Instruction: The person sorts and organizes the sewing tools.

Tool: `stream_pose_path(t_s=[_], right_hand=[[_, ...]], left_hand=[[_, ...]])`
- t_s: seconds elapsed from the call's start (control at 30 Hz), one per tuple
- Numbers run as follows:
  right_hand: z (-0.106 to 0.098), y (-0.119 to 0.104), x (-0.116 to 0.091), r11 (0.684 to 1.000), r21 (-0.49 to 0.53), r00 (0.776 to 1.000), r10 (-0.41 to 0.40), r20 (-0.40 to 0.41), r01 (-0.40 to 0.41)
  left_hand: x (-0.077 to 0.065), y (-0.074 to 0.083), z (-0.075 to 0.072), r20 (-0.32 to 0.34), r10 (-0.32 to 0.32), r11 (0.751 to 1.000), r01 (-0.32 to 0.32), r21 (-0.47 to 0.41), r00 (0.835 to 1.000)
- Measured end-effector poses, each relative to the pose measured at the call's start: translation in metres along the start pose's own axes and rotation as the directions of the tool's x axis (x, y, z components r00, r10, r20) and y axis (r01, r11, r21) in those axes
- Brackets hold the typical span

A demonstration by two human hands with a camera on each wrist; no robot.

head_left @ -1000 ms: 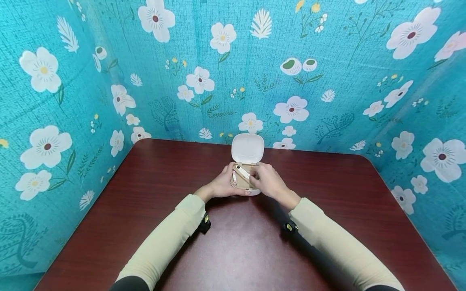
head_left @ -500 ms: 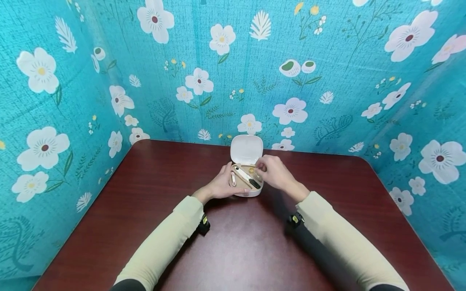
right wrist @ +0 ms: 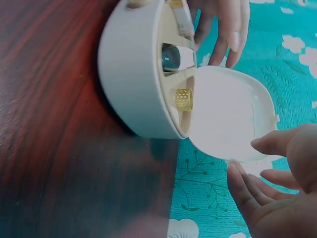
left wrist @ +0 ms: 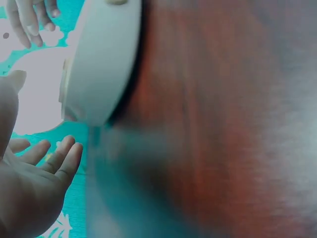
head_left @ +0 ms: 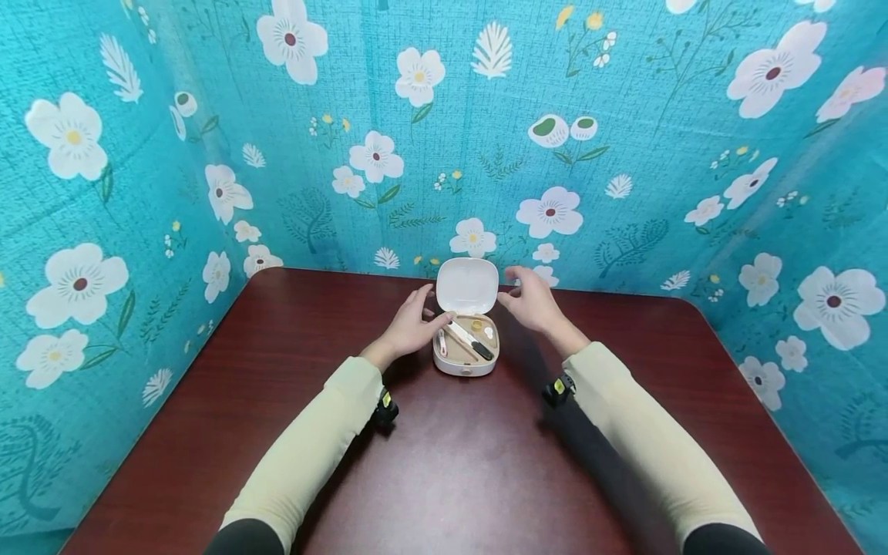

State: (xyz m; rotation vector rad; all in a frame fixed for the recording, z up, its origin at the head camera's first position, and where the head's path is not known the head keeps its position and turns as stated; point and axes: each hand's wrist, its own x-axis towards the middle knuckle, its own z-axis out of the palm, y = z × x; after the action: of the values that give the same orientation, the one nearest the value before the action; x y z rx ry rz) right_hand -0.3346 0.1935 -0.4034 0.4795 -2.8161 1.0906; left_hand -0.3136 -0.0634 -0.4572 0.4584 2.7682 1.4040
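A small white sewing box stands on the table, its white lid raised at the back. Inside lie a long white tool with a dark end, a small pinkish-white item, a small white piece and a gold dimpled thimble. My left hand is at the box's left side, fingers spread, thumb reaching over its back left corner. Beside the lid's right edge, my right hand holds nothing, thumb and fingers apart. Whether its fingertips touch the lid, I cannot tell.
The dark red-brown wooden table extends around the box. A turquoise flowered cloth hangs behind the table and along both sides, close behind the lid.
My right hand has moved from inside the box up to the lid's right edge. My left hand has let go of the box's left side and shifted back and left. The inside items are uncovered.
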Motion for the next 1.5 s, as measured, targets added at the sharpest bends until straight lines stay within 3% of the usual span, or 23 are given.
stream_pose_path(t_s=[0.2, 0.33, 0.57, 0.87, 1.2, 1.5], right_hand=[[0.004, 0.001, 0.011, 0.987, 0.146, 0.997, 0.057, 0.044, -0.063], [0.006, 0.003, 0.017, 0.981, 0.184, 0.997, 0.055, 0.056, -0.064], [0.002, 0.002, 0.016, 0.978, 0.194, 0.995, 0.059, 0.076, -0.072], [0.001, 0.004, 0.008, 0.970, 0.237, 0.997, 0.037, 0.062, -0.051], [0.005, -0.001, -0.004, 0.963, 0.268, 0.998, 0.005, 0.068, -0.023], [0.011, -0.001, -0.015, 0.978, 0.208, 0.996, -0.020, 0.090, 0.001]], left_hand=[[0.011, 0.008, -0.009, -0.002, 0.005, 1.000, -0.005, -0.015, 1.000], [0.015, 0.013, -0.010, 0.007, 0.009, 0.998, -0.008, -0.063, 1.000], [0.018, 0.012, -0.009, 0.017, 0.017, 0.995, -0.015, -0.103, 1.000], [0.011, 0.013, -0.009, 0.007, 0.017, 0.988, -0.015, -0.157, 1.000], [0.004, 0.016, -0.010, -0.012, 0.009, 0.985, -0.011, -0.172, 1.000], [-0.001, 0.016, -0.008, -0.038, 0.040, 0.990, -0.045, -0.137, 0.998]])
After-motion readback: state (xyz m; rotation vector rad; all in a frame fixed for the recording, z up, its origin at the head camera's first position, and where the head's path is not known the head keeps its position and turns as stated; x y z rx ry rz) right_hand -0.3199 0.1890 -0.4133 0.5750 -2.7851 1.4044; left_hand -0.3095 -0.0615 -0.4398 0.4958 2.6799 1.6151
